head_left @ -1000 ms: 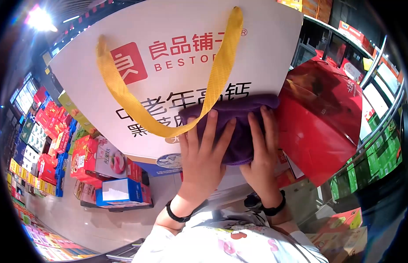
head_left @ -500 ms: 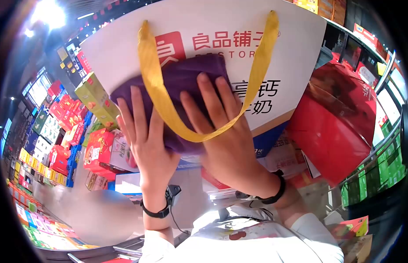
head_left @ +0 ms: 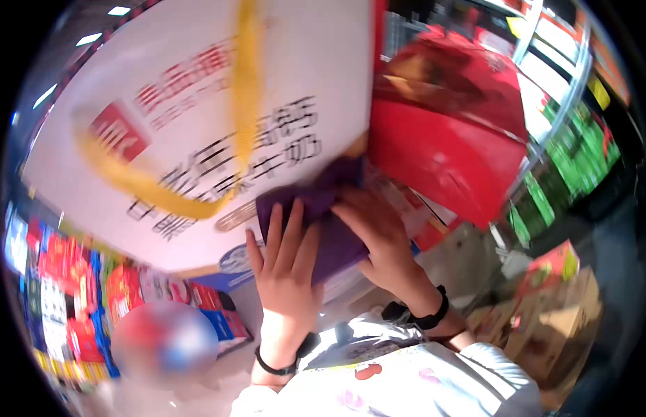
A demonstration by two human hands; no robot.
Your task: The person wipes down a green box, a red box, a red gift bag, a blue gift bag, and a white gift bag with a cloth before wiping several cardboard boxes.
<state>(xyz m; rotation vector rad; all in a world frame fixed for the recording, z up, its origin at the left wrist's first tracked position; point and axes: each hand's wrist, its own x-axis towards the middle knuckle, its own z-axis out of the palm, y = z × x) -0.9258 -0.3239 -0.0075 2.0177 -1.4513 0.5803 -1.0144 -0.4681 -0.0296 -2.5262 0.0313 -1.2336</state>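
Note:
A purple cloth [head_left: 333, 243] lies folded against the lower right part of a large white gift box [head_left: 198, 83] with red and black lettering. My left hand [head_left: 287, 267] rests on the cloth's left side, fingers spread and pointing up. On the cloth's right edge is my right hand [head_left: 382, 240]; its fingers bend over the fabric, and some fingertips are hidden or blurred. A yellow ribbon handle [head_left: 245, 90] hangs in a loop over the box's front, left of and above both hands.
A large red bag [head_left: 441, 153] stands right of the white box. Green packages [head_left: 580, 153] and a metal rail are farther right, with brown cartons [head_left: 552, 326] below. Red boxes [head_left: 125, 288] and shelves of goods fill the lower left.
The cloth and both hands have moved from the box's upper middle down to its lower right. The view has turned, and the box now appears tilted and farther left.

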